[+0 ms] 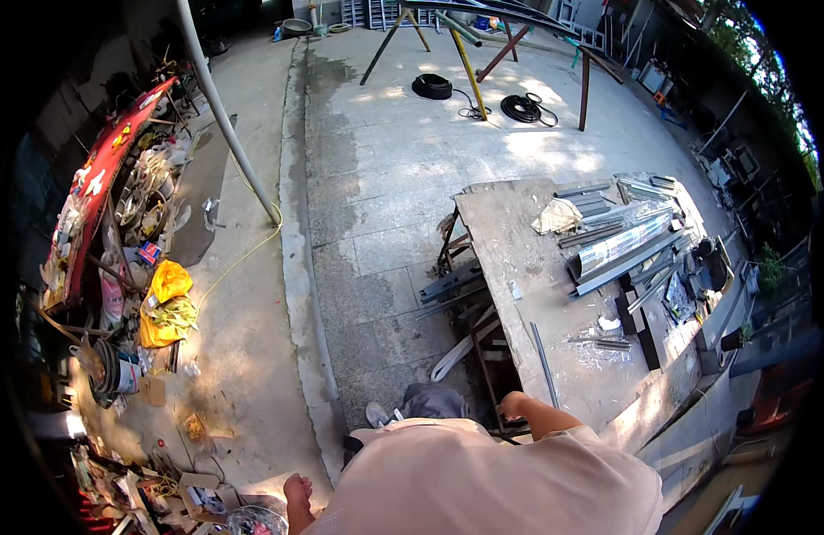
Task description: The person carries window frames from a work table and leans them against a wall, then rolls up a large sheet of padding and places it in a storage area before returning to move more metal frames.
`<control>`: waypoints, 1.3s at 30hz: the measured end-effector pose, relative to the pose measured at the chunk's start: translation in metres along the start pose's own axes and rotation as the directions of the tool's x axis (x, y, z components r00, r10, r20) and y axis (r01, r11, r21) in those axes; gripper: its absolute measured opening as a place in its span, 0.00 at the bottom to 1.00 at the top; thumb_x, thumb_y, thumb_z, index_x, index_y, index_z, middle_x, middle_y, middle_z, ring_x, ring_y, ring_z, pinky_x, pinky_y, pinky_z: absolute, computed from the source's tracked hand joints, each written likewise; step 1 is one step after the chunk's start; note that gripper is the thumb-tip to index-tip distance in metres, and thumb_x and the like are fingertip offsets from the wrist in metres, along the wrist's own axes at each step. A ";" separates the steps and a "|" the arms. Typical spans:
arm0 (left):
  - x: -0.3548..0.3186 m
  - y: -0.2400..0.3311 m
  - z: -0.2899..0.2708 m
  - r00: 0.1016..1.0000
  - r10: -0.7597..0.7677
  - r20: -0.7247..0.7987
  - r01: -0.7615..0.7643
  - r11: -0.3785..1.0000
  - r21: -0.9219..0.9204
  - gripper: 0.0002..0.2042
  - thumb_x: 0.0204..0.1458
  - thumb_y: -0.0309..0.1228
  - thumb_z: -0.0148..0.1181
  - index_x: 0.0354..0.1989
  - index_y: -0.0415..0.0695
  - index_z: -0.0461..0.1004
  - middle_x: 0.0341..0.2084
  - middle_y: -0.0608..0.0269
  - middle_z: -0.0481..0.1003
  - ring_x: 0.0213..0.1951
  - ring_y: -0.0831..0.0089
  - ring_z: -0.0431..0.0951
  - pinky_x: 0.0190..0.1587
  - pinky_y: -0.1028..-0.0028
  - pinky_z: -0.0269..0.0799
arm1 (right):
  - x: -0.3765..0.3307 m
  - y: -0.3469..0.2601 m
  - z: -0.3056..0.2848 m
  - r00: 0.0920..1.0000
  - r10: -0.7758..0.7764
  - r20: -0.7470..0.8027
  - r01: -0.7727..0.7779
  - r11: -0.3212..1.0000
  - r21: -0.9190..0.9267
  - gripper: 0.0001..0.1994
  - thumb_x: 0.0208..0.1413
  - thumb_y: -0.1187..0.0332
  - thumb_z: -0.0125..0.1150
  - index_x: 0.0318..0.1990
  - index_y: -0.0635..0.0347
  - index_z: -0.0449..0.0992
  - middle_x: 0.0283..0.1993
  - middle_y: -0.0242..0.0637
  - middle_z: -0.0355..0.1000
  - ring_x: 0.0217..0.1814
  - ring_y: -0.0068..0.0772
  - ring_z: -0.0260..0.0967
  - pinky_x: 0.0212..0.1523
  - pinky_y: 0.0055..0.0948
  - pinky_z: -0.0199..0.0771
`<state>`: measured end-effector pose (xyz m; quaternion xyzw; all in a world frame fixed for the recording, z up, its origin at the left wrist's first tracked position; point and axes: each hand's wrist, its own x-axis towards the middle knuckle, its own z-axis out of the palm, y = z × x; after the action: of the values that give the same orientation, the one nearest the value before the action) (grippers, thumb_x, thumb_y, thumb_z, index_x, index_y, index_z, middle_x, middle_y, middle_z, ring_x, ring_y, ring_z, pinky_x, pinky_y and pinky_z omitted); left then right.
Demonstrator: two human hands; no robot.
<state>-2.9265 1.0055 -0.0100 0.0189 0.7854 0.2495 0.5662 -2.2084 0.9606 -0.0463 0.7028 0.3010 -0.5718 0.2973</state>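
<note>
My left hand point(298, 489) hangs low beside my body over the concrete floor, its fingers curled in and nothing showing in them. On the other side, my right hand point(512, 407) is held by the near left edge of a large worktable point(496, 236); its fingers are curled too, and I see nothing in them. Whether it touches the table edge I cannot tell. A thin metal strip point(544, 364) lies on the tabletop nearest that hand. Farther back on the table are grey metal profiles point(621, 245), a crumpled pale cloth point(556, 217) and small offcuts point(601, 342).
A grey pole point(223, 111) stands at the left, with a yellow hose point(238, 263) by its foot. Clutter, a red panel point(109, 201) and a yellow bag point(168, 303) line the left side. Black coils point(432, 86) lie under a trestle rack point(470, 76) at the back.
</note>
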 end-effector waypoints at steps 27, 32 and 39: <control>0.212 0.556 0.432 0.899 -0.064 0.434 -0.236 0.764 0.600 0.15 0.61 0.35 0.51 0.55 0.50 0.72 0.35 0.58 0.80 0.32 0.69 0.79 0.32 0.68 0.74 | -0.004 -0.452 -0.697 0.665 -0.169 -0.728 0.605 0.693 0.392 0.14 0.58 0.60 0.56 0.39 0.60 0.82 0.29 0.38 0.80 0.31 0.34 0.79 0.37 0.33 0.76; 0.283 0.726 0.485 0.911 -0.064 0.407 -0.161 0.855 0.494 0.14 0.61 0.35 0.51 0.54 0.52 0.71 0.34 0.60 0.79 0.29 0.69 0.78 0.29 0.67 0.73 | 0.033 -0.479 -0.683 0.709 -0.277 -0.648 0.479 0.864 0.155 0.15 0.59 0.58 0.55 0.42 0.59 0.82 0.35 0.37 0.81 0.32 0.35 0.79 0.37 0.36 0.77; 0.322 1.039 0.622 0.883 0.296 0.364 -0.391 0.892 0.225 0.17 0.63 0.39 0.49 0.59 0.55 0.69 0.38 0.69 0.77 0.36 0.75 0.77 0.39 0.70 0.73 | 0.155 -0.510 -0.655 0.970 -0.239 0.052 0.223 0.950 0.219 0.18 0.62 0.54 0.50 0.48 0.54 0.80 0.43 0.36 0.80 0.42 0.38 0.78 0.41 0.45 0.77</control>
<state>-2.7454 2.2451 -0.0102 0.2828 0.6950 0.2216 0.6228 -2.1631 1.8003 -0.1250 0.6675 0.3068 -0.6584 0.1635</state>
